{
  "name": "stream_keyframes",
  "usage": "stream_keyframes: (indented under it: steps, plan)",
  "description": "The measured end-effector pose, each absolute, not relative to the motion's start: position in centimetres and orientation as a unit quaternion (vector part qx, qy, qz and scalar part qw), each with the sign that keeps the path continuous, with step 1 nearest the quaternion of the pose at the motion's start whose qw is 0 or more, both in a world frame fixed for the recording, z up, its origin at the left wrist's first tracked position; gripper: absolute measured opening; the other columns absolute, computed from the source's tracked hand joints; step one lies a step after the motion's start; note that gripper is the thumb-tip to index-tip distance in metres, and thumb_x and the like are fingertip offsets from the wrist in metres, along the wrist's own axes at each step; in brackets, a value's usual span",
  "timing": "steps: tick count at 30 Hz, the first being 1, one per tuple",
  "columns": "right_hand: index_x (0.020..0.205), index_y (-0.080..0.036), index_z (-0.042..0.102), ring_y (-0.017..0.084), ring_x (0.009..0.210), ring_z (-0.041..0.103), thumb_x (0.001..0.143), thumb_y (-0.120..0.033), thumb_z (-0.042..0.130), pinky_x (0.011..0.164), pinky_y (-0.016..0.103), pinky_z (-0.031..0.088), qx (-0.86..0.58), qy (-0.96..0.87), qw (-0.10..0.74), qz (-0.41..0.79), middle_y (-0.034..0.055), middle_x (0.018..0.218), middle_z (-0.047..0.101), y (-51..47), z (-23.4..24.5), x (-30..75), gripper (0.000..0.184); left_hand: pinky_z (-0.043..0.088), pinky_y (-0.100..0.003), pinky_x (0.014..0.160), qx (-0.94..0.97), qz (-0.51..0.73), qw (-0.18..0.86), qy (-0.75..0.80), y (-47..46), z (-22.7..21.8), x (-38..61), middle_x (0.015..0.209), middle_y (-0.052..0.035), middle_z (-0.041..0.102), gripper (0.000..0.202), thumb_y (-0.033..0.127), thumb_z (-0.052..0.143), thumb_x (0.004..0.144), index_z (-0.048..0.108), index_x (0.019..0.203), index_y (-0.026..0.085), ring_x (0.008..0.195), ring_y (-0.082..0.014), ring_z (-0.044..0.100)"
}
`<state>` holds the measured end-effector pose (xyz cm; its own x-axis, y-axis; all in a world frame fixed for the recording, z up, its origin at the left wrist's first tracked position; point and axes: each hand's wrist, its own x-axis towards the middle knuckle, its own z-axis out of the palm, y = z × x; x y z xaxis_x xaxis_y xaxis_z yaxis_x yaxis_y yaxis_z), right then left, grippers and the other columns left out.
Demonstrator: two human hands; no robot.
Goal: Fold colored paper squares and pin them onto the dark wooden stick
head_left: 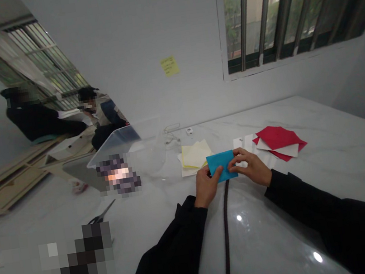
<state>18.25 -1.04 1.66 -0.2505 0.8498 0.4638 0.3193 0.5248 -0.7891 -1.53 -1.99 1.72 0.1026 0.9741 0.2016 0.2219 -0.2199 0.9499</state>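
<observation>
Blue paper (219, 160) (rectangular), left hand (206, 187) gripping, right hand (253, 168) pinching

Blue paper (222, 160) hides part of the left hand (205, 187); yellow note (169, 66): writing too small to read

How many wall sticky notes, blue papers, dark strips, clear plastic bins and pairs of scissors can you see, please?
Yellow sticky note: 1
Blue paper: 1
Dark strip: 1
Clear plastic bin: 1
Pair of scissors: 1
Total: 5
</observation>
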Motion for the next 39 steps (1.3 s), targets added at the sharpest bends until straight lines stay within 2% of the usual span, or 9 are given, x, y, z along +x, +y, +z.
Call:
stream_keyframes:
  steps: [8,22,39]
  plan:
    - [0.086,-0.023,0.073,0.018,0.086,0.058,0.086,-0.035,0.066,0.074,0.032,0.048,-0.383,-0.737,0.468,0.300,0.0043,0.093,0.062,-1.5,1.8,17.7,0.014,0.045,-0.026,0.065,0.632,0.475,0.396,0.467,-2.1,1.5,-1.2,0.077,-0.0034,0.066,0.036,0.047,0.065,0.080,0.069,0.088,0.012,0.068,-0.0157,0.055]
    - [0.086,-0.023,0.074,0.016,0.080,0.061,0.085,-0.034,0.067,0.068,0.029,0.051,-0.395,-0.721,0.481,0.306,0.0028,0.088,0.062,-1.7,1.6,17.3,0.013,0.050,-0.029,0.072,0.608,0.504,0.407,0.459,-2.5,1.6,-0.5,0.085,-0.0059,0.071,0.035,0.044,0.068,0.079,0.073,0.092,0.012,0.077,-0.0188,0.062]
    - [0.088,-0.022,0.070,0.018,0.085,0.064,0.083,-0.034,0.065,0.070,0.029,0.054,-0.428,-0.686,0.493,0.323,0.0036,0.093,0.068,-2.3,1.6,16.7,0.014,0.051,-0.030,0.076,0.598,0.515,0.413,0.454,-2.5,1.7,-0.4,0.088,-0.0070,0.073,0.033,0.042,0.068,0.080,0.073,0.091,0.012,0.079,-0.0196,0.065]
